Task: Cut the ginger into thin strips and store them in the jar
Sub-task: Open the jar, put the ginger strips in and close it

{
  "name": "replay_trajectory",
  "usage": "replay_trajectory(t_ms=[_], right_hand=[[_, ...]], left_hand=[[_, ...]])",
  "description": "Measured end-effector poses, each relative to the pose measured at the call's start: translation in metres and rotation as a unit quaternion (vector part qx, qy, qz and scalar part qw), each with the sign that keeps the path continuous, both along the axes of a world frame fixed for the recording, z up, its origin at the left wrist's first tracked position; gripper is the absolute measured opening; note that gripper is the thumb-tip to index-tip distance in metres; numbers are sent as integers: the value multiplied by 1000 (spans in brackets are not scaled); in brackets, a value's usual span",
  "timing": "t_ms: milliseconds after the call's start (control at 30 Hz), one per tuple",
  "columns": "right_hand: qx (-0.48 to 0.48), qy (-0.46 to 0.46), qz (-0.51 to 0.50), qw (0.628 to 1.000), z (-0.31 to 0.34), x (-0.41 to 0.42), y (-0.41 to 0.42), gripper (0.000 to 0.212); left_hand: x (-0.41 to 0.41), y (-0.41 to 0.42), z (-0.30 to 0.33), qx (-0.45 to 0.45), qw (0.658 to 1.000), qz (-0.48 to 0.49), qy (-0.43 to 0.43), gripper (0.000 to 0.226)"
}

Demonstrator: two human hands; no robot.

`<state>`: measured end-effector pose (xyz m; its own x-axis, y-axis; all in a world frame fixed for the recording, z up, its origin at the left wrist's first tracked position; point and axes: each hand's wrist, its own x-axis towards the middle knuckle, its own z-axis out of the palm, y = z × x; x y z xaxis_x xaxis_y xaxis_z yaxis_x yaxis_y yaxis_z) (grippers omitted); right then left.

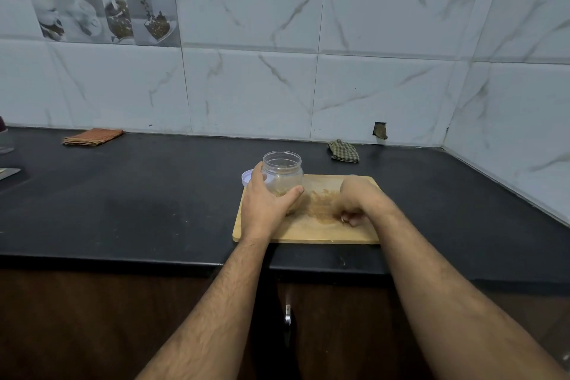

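The left hand wraps round the one clear jar standing on the wooden board, a little ginger inside. The right hand is blurred, fingers curled down at the ginger strips; I can't tell whether it pinches any. One white lid peeks out behind, two cloths farther back.

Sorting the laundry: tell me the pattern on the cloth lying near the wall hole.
Green-and-beige check on the crumpled cloth, seen in the head view.
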<state>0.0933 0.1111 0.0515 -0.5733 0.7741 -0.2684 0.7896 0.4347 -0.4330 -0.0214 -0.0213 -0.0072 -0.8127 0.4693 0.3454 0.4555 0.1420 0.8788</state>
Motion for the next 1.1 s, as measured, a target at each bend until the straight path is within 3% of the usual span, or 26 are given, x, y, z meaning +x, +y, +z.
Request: replay_trajectory(t_ms=[167,367,567,767,900,1033,1100], right_hand=[[-23,279,26,960,54,3,-2,19],[66,346,110,929,75,-36,-34,16],[163,285,126,936,53,-62,-37,22],[179,244,124,945,55,-59,-32,23],[203,229,59,950,47,-43,-14,19],[158,-3,52,986,22,-23,-2,4],[116,-78,42,989,9,-19,-2,12]], left_hand=[[-1,1,-1,0,1000,3,0,88],[-1,2,-1,2,1000,4,-4,90],[-2,1,-1,-1,1000,-2,-5,93],[-3,2,-2,4,1000,0,-3,92],[-3,2,-2,0,1000,5,0,91],[-3,3,-2,-3,1000,6,1,90],[-3,3,-2,-5,1000,7,1,91]])
